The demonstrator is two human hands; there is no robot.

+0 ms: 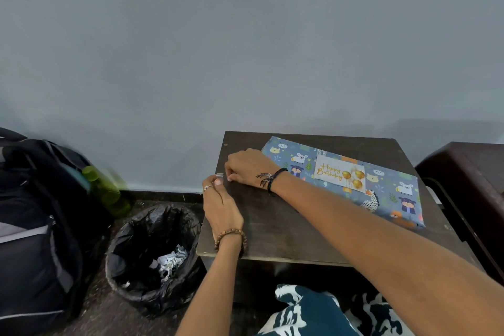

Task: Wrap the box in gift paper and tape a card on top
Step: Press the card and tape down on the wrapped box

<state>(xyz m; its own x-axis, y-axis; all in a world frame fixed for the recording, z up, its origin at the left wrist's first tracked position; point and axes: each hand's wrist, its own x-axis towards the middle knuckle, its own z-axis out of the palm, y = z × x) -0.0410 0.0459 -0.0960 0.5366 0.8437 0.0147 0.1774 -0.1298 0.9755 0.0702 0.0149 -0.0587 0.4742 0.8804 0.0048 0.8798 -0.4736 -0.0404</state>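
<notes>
- Pale blue wall (245, 49) stood behind; black-lined bin (152, 256) sat left.
- My left hand (222, 210) and right hand (249, 169) pinched a small clear tape piece (219, 175) over the dark wooden table (272, 226).
- Blue animal-print wrapped box (387, 188) lay right, wrapping apparently finished; its white birthday card (339, 173) on top looked untaped.

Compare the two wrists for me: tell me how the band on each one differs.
The left hand wears a bracelet of round brown beads; the right hand wears a thin black cord band. The bead bracelet is chunky, the cord band slim. A dark mark sits beside the cord band; none shows by the bead bracelet. The left hand also has a silver ring. Both hands meet at the left edge of the dark table, pinching a small shiny piece.
</notes>
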